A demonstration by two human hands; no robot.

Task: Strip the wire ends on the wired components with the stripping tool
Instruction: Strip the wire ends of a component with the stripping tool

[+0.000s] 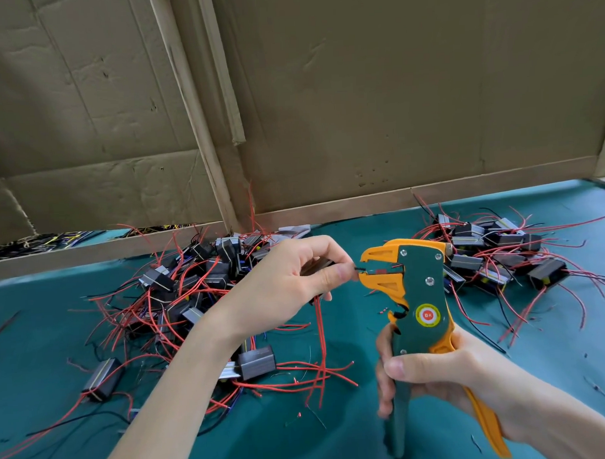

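Note:
My right hand (436, 372) grips the handles of the orange and dark green stripping tool (418, 290), which stands upright over the table. Its orange jaws point left. My left hand (296, 281) holds a dark wired component (317, 265) and pinches its black wire (359, 268), whose end sits between the tool's jaws. A red wire (320, 331) hangs down from the same hand. Most of the held component is hidden by my fingers.
One pile of dark components with red wires (193, 288) lies at the left, another pile (494, 257) at the right, both on the teal table cover (335, 427). Loose components (256, 363) (102, 378) lie nearer. Cardboard walls (393, 106) stand behind.

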